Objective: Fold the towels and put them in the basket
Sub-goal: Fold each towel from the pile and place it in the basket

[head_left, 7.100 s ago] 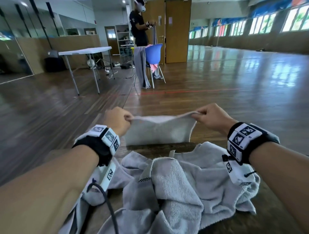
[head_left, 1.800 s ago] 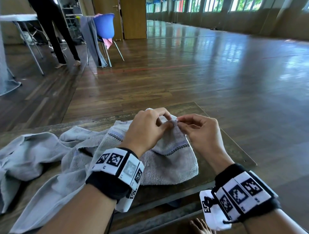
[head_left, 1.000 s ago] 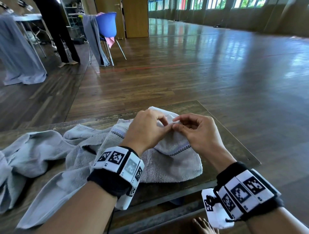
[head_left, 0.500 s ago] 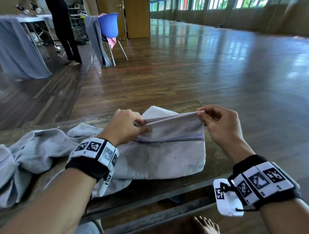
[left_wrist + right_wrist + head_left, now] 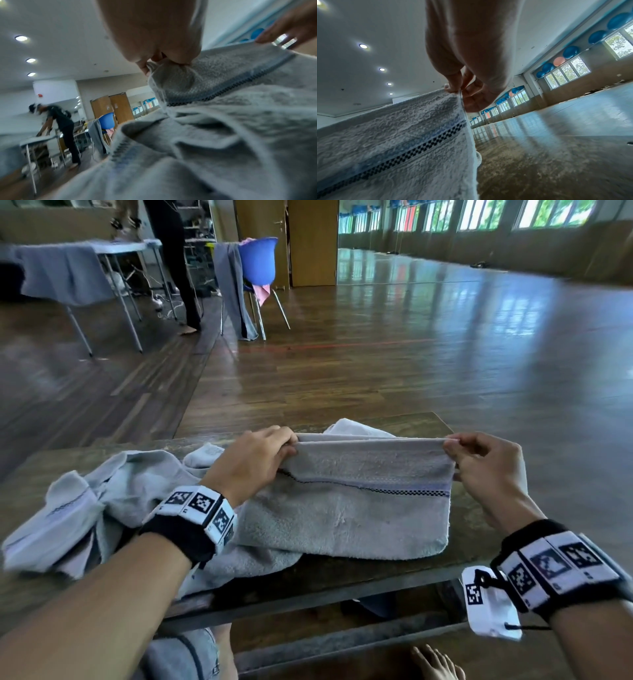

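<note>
Head view: the left hand [image 5: 251,463] and the right hand [image 5: 486,470] hold a gray towel [image 5: 346,508] stretched between them above the wooden counter [image 5: 455,529]. Each hand pinches one top corner, thumb against curled fingers [image 5: 453,81], so the doubled upper edge runs taut and level. The towel's lower part rests on the counter near its front right edge, with a checkered stripe [image 5: 404,491] across it. The left wrist view shows the left fingers [image 5: 181,59] clamped on the bunched corner. A heap of other gray towels [image 5: 85,508] lies crumpled on the counter to the left, touching the held one. Farther off stand a blue chair [image 5: 257,261] draped with cloth and a person [image 5: 174,261] by a white table [image 5: 113,246].
</note>
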Motion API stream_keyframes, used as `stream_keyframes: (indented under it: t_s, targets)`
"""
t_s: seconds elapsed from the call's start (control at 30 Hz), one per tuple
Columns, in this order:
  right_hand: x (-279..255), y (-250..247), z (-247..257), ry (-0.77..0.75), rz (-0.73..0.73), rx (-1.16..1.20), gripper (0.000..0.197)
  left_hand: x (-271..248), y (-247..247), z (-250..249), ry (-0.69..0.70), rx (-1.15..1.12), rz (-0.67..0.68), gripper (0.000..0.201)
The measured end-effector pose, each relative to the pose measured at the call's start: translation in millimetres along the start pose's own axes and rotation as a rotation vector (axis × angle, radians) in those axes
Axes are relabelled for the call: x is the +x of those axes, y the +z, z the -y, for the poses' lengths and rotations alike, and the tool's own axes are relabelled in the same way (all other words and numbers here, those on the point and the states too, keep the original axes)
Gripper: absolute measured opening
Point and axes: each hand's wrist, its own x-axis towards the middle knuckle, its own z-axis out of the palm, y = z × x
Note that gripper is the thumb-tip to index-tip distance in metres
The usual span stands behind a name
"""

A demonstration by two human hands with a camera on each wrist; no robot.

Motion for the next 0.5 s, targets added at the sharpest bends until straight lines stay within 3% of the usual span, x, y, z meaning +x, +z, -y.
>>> stream_keyframes:
  t_s: [0.17, 0.3, 0.47, 0.5]
  targets:
    - [-6.0, -7.0, 4.3, -0.02, -0.029, -0.037, 0.019, 15.2, -31.7, 1.6, 0.119, 0.231, 0.149, 0.014]
    - [-6.5, -19.8, 17.7, -0.001, -0.029, -0.015, 0.017, 32.8, -62.2, -2.8, 0.165, 0.423, 0.277, 0.034]
    - [17.8, -25.7, 62.9, 0.018, 0.005, 0.065, 0.013, 56.1, -96.0, -5.8, 0.173, 0.62, 0.249, 0.01]
    - [24.2, -26.0, 74.5, 0.033, 0.03, 0.098, 0.012, 62.2, -104.2, -6.2, 0.167, 0.649, 0.22, 0.014]
